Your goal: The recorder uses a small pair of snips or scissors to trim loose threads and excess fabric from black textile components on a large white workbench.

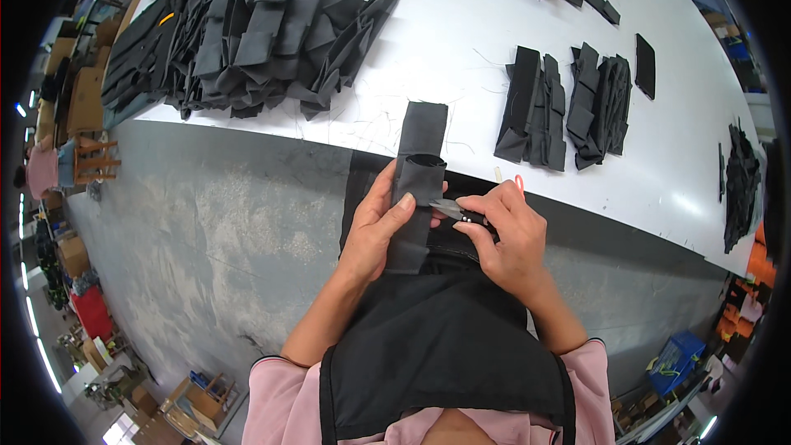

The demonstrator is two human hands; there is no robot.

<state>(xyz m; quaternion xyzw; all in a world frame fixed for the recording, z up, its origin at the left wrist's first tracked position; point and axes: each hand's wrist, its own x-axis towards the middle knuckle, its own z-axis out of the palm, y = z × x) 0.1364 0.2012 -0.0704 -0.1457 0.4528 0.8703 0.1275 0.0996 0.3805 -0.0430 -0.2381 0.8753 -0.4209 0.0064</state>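
My left hand (381, 218) grips a dark grey fabric strip (423, 128) with a folded loop at its middle, thumb pressed on the front. The strip's far end reaches over the white table's near edge, and its lower end hangs toward my black apron (445, 338). In my right hand (512, 235) are small thread snips (465, 214) with a dark body, pinched between thumb and fingers. Their pointed blades meet the strip's right edge beside the loop. A pink-red ring (519, 184) shows just behind my right fingers; what it belongs to is hidden.
On the white table (445, 49) a large heap of dark fabric pieces (280, 33) lies at the left. Smaller stacks of strips (535, 107) lie right of centre, near a black phone-like slab (645, 66). More dark bundles (741, 185) sit at the far right. Loose threads are scattered about.
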